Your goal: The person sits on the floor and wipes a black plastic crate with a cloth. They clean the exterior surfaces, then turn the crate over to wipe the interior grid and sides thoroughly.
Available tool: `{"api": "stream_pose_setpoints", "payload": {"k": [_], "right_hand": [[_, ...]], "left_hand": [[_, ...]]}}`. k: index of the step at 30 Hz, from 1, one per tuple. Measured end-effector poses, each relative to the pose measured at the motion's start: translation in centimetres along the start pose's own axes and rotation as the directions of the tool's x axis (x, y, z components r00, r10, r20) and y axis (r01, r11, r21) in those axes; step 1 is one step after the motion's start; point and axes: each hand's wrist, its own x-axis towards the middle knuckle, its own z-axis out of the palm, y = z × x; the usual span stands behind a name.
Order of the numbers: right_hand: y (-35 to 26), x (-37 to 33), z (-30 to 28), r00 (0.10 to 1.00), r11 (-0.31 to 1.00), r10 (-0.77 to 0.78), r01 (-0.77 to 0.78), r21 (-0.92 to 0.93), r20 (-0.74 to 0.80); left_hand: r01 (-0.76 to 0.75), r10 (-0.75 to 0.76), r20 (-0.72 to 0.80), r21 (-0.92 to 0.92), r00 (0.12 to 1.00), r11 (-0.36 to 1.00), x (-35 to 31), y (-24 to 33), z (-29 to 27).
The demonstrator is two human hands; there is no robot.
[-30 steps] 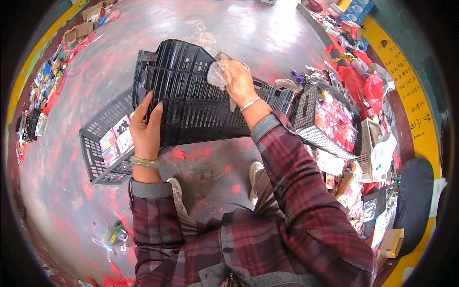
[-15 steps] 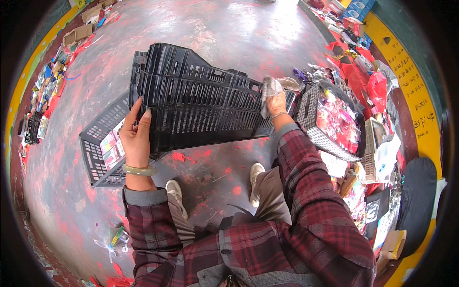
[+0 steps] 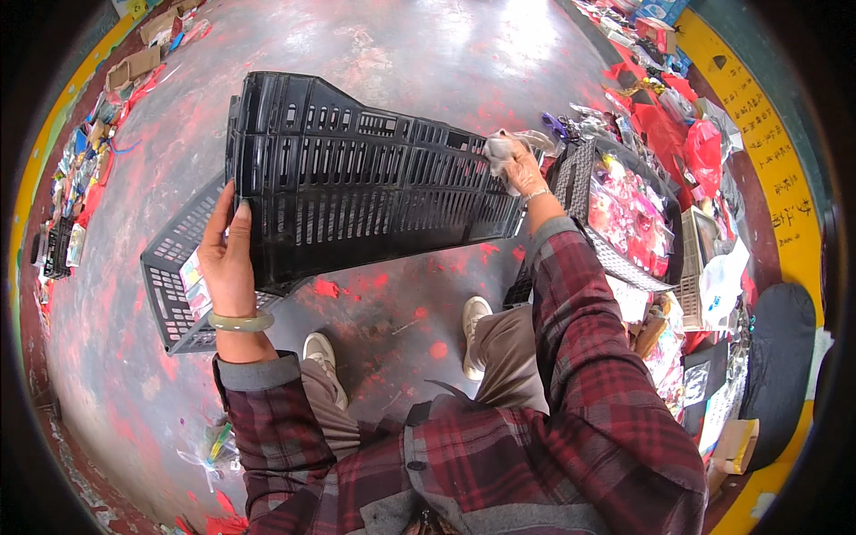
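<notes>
A black plastic crate [image 3: 357, 192] with slotted sides is held up off the floor, one long side facing me. At its left end my left hand [image 3: 228, 259] grips the edge, thumb on the near face and fingers partly hidden behind. My right hand [image 3: 526, 171] is closed on a crumpled grey-white cloth [image 3: 499, 152], which lies against the crate's upper right end. Behind and below the lifted crate, a dark grey crate [image 3: 160, 308] rests on the floor with colourful packets [image 3: 194, 281] inside, partly covered from sight.
To the right stands a grey woven basket [image 3: 615, 260] full of red and pink packets [image 3: 629, 209]. Beside it are a beige basket [image 3: 688, 276] and heaped goods along the wall. Small items and cardboard boxes [image 3: 134, 67] line the left wall. A plastic bag [image 3: 214, 455] lies lower left.
The crate and my left hand have shifted a little to the left. My right hand, with the cloth, has moved slightly up along the crate's right end.
</notes>
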Motion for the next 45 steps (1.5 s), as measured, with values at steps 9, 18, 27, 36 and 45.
{"api": "stream_pose_setpoints", "payload": {"k": [9, 18, 27, 36, 45], "right_hand": [[-4.1, 0.8, -3.4, 0.972, 0.798, 0.224, -0.228, 0.557, 0.077], [-9.8, 4.0, -5.5, 0.992, 0.925, -0.120, 0.122, -0.360, 0.028], [-6.3, 2.1, -4.8, 0.987, 0.960, 0.159, -0.157, -0.231, -0.009], [-9.6, 3.6, -5.0, 0.994, 0.987, 0.098, -0.092, -0.133, 0.041], [-19.3, 7.3, -3.7, 0.977, 0.940, -0.145, 0.185, 0.288, -0.155]], "left_hand": [[0.021, -0.021, 0.010, -0.058, 1.000, 0.998, 0.4, -0.5, -0.1], [0.008, -0.008, -0.009, 0.015, 1.000, 1.000, 0.3, -0.7, 0.0], [-0.068, 0.068, 0.007, 0.065, 0.998, 0.996, 0.5, -1.5, 0.0], [-0.017, 0.017, 0.011, 0.040, 1.000, 0.999, -0.2, -0.8, 0.3], [-0.017, 0.018, 0.017, -0.047, 1.000, 0.999, 0.0, -1.5, 0.2]]}}
